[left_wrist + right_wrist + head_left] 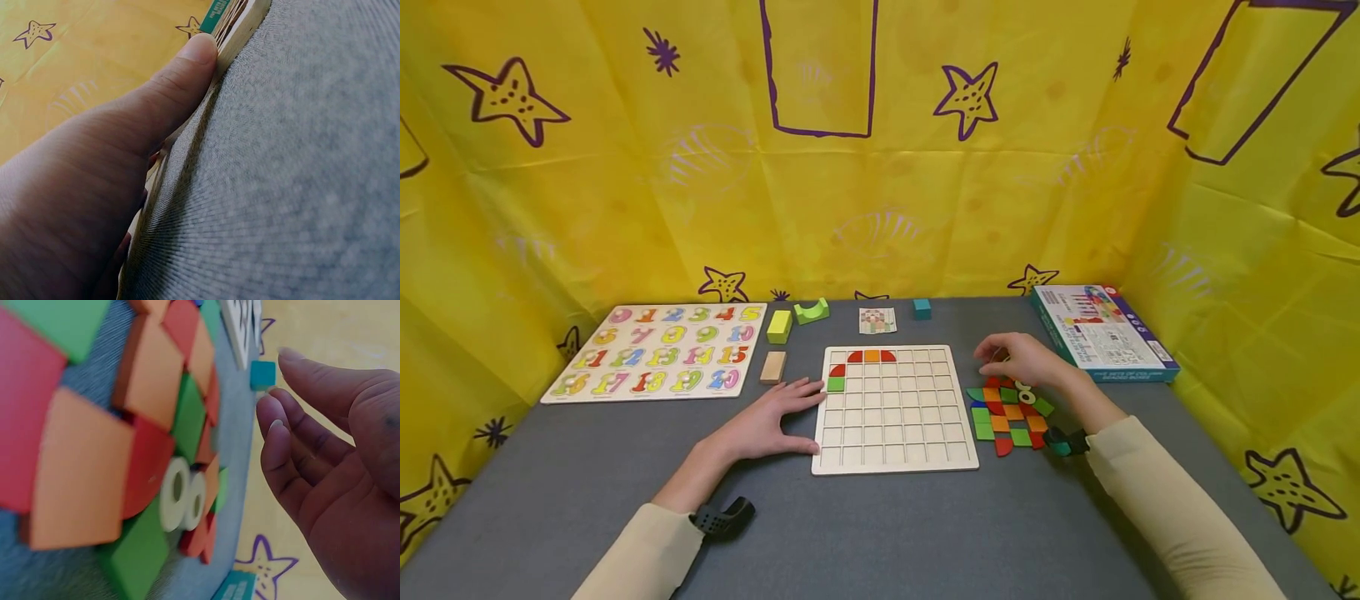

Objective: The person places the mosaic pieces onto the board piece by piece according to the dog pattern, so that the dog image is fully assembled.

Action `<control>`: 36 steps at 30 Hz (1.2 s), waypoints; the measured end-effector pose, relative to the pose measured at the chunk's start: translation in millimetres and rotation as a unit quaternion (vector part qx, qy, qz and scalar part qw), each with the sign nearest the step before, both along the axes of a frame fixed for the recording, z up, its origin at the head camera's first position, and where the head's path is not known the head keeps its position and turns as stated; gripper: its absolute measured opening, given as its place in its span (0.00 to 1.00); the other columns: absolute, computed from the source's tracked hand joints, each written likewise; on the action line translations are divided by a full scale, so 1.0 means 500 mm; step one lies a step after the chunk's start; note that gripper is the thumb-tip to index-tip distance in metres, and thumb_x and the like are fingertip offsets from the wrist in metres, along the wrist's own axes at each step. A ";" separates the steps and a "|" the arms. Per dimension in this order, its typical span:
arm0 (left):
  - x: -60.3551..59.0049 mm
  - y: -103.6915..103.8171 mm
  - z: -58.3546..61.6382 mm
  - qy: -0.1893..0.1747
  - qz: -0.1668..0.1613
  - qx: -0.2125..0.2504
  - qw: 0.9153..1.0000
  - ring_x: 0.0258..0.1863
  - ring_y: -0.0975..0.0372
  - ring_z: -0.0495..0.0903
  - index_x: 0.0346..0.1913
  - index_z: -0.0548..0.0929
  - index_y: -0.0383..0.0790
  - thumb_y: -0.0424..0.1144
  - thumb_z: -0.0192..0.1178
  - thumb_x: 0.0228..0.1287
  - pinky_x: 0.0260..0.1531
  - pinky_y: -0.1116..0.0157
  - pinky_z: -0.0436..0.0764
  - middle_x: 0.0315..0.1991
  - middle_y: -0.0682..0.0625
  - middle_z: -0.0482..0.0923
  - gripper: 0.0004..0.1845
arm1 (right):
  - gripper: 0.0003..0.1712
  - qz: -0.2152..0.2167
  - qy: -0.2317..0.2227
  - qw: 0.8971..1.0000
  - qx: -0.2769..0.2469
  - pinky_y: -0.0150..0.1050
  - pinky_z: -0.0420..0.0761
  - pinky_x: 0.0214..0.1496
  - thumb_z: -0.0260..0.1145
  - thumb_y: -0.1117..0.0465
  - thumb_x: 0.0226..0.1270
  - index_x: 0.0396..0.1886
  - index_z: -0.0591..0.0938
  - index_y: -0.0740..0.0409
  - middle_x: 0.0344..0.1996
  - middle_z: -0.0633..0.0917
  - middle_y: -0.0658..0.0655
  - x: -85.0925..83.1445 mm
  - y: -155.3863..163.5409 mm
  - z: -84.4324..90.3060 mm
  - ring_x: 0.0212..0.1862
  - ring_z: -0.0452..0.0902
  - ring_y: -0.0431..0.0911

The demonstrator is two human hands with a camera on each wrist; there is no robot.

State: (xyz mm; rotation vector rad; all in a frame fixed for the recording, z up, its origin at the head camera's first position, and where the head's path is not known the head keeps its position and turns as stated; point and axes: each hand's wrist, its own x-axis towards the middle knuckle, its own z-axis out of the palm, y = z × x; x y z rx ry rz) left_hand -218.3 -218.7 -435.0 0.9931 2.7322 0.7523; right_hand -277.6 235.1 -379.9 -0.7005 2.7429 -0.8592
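My left hand point(773, 421) rests at the left edge of a wooden grid board point(895, 417), fingers and thumb spread apart. In the left wrist view its thumb point(169, 87) presses against the board's rim. Near the board's upper left lie a green square tile point(836, 384), an orange tile point(872, 357) and a few red rounded tiles point(855, 357). My right hand point(1022, 358) hovers over the far end of a cluster of coloured tiles point(1021, 437), fingers loosely bent. In the right wrist view a gap shows between thumb and fingers, with nothing held. Two white rings point(175, 494) lie among the tiles.
A number puzzle board point(655, 354) lies at left. Beside it are a tan block point(772, 367), a yellow-green block point(779, 327) and a green arch block point(812, 311). A small picture card point(877, 321) and a teal cube point(922, 309) lie behind the board. A flat box point(1105, 333) stands at right.
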 end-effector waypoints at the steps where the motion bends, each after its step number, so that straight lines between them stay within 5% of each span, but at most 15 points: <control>1: 0.000 0.000 0.000 0.000 0.000 0.000 1.000 0.77 0.46 0.51 0.74 0.70 0.41 0.69 0.68 0.55 0.74 0.42 0.46 0.77 0.47 0.60 0.50 | 0.14 -0.001 -0.002 1.000 0.002 0.45 0.81 0.48 0.70 0.62 0.70 0.51 0.84 0.63 0.41 0.84 0.54 0.001 0.004 -0.002 0.43 0.78 0.51; 19: 0.003 -0.003 -0.004 0.010 -0.001 0.006 1.000 0.76 0.43 0.53 0.74 0.71 0.40 0.65 0.70 0.56 0.73 0.40 0.47 0.76 0.44 0.61 0.48 | 0.11 -0.022 -0.057 0.998 0.022 0.47 0.80 0.52 0.70 0.64 0.69 0.50 0.85 0.60 0.43 0.84 0.54 0.007 0.035 -0.030 0.43 0.76 0.50; 36: 0.001 0.000 -0.002 0.000 0.004 0.006 1.000 0.77 0.44 0.52 0.74 0.70 0.41 0.68 0.68 0.55 0.73 0.41 0.45 0.77 0.46 0.61 0.50 | 0.10 -0.001 -0.045 0.997 0.065 0.49 0.79 0.53 0.69 0.66 0.70 0.48 0.87 0.59 0.43 0.84 0.54 -0.002 0.033 -0.027 0.43 0.76 0.50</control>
